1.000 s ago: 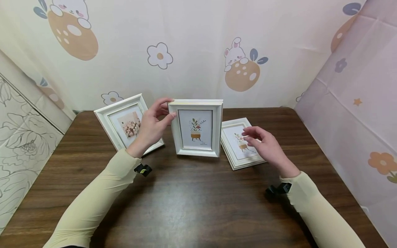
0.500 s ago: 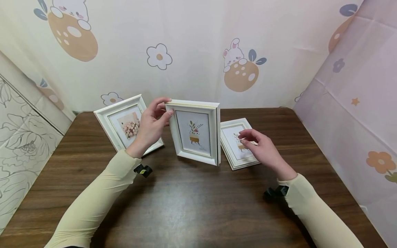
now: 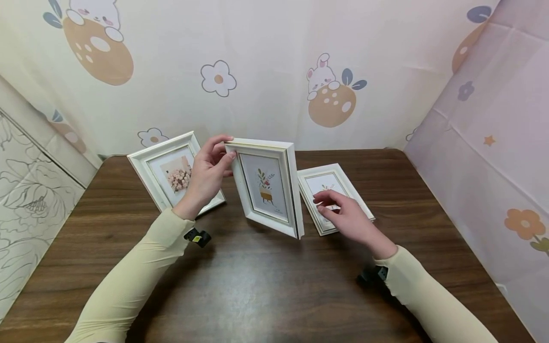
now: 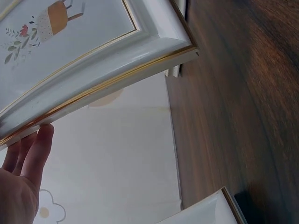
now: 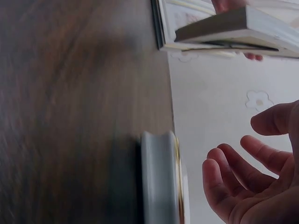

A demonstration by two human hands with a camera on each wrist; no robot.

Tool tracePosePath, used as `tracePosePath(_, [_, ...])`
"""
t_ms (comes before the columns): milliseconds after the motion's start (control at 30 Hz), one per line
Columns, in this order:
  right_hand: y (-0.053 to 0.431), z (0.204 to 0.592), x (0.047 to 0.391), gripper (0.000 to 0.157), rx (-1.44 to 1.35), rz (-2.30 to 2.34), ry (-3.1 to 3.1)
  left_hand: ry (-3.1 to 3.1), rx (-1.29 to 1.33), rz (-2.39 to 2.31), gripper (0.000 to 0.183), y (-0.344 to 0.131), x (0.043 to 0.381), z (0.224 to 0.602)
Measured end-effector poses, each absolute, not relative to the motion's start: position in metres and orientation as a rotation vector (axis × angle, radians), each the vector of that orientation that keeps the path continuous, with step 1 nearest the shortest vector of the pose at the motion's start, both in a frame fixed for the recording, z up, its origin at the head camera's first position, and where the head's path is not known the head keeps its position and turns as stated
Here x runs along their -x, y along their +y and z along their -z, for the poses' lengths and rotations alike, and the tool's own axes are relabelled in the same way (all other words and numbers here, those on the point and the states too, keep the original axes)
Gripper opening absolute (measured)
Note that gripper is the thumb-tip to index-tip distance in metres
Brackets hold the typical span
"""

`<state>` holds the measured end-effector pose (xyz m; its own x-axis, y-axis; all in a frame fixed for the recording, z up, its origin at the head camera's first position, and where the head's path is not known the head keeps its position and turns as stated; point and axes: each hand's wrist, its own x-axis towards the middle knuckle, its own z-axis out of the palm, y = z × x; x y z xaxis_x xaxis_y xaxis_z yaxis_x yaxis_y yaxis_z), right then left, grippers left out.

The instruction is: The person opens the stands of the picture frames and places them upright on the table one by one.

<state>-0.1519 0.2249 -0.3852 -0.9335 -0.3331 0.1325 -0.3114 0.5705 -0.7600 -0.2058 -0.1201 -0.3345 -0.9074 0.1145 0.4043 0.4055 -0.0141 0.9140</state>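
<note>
My left hand (image 3: 208, 174) grips the upper left corner of a white picture frame (image 3: 265, 190) with a potted-plant print. This frame stands upright and angled, its right side nearer to me. In the left wrist view, the fingers (image 4: 39, 151) lie along its edge. My right hand (image 3: 343, 216) hovers over a second white picture frame (image 3: 306, 178), which lies flat and holds a similar print. Its fingers are loosely bent with nothing between them, as the right wrist view shows. Behind my left wrist, a third white picture frame (image 3: 160, 171) with a pink flower picture stands tilted.
The frames are on a brown wooden table (image 3: 240, 286). A pale curtain (image 3: 266, 95) with rabbits and flowers hangs behind its back edge, and another patterned cloth (image 3: 493, 166) is on the right. Each wrist wears a small black camera (image 3: 198, 237).
The held frame has turned, its right side swinging toward me, and its side edge now shows. My right hand has moved left toward it, above the flat frame. The flower-picture frame stays put.
</note>
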Motion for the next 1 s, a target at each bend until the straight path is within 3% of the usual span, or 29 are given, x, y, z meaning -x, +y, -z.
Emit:
tracePosePath(733, [0.199,0.385,0.131,0.026,0.761,1.346,2.669,-1.938,0.444,2.254,0.026,-0.115,0.207,0.337])
tracePosePath(1000, [0.193,0.383,0.130,0.026,0.807,1.351,2.676,-1.762,0.517,2.442,0.024,-0.113,0.209,0.340])
